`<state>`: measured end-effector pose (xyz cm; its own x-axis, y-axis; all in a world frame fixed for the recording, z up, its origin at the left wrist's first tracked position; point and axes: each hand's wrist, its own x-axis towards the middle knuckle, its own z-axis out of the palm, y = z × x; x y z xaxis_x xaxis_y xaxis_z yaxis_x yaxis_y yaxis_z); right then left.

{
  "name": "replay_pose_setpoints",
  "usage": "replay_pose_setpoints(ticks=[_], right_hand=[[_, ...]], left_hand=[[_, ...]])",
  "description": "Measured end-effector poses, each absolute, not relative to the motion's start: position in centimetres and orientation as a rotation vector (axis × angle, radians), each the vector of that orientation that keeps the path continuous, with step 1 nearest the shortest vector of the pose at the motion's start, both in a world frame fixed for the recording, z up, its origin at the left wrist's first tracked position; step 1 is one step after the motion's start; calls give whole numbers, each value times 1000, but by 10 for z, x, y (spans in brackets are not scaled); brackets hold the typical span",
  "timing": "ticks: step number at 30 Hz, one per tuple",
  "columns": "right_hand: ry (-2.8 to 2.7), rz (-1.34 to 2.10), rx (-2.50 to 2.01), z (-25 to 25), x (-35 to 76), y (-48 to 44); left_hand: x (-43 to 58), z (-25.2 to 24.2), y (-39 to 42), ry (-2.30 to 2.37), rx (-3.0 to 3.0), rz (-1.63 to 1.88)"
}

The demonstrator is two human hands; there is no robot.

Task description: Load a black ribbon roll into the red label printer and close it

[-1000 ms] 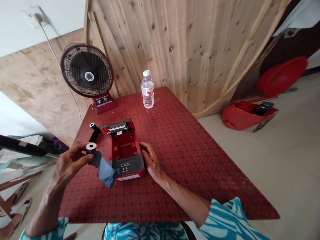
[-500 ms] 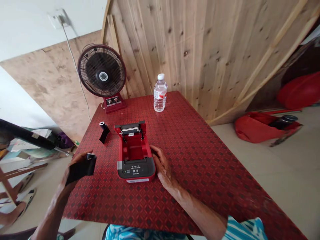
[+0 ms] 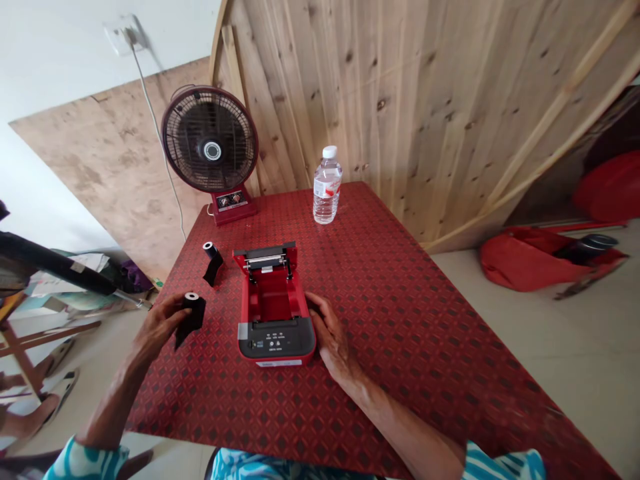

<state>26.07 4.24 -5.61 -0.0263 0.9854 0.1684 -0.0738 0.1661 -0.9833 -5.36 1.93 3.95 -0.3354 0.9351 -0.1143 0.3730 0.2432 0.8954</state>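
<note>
A small red-and-black label printer (image 3: 276,337) stands on the table with its lid tipped up and its red inner bay bare. My right hand (image 3: 327,333) lies along the printer's right side, fingers curled against the casing. Left of the printer, my left hand (image 3: 163,320) grips a roll of black tape-like material (image 3: 193,313) by its side. The roll has a white core facing up, and a loose black strip hangs from it. Farther back, a second black roll (image 3: 213,257) with a white core rests on the table, its strip partly unrolled.
The table (image 3: 400,320) has a red patterned cover. A dark red fan (image 3: 213,152) and a water bottle (image 3: 327,187) stand at its back. Behind is a plank wall (image 3: 400,100). A red bag (image 3: 525,260) lies on the floor at right; another person's feet (image 3: 50,400) show at left.
My left hand has turned the black roll so its white core faces up and moved it slightly toward the printer. My right hand stays at the printer's side. The view has shifted slightly.
</note>
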Motion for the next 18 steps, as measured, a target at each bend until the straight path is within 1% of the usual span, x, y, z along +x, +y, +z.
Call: replay_pose_setpoints(ticks=[5, 9, 12, 18], right_hand=[[-1261, 1159, -1022, -56, 261, 41], [-1260, 1151, -1019, -55, 262, 41], [-1262, 1143, -1010, -55, 261, 42], [-1266, 1137, -1016, -55, 261, 43]], left_hand=[[-39, 24, 36, 1744, 1450, 962], [-32, 8, 59, 1813, 1756, 858], [-30, 3, 82, 1837, 1940, 856], [-26, -6, 119, 1946, 1957, 910]])
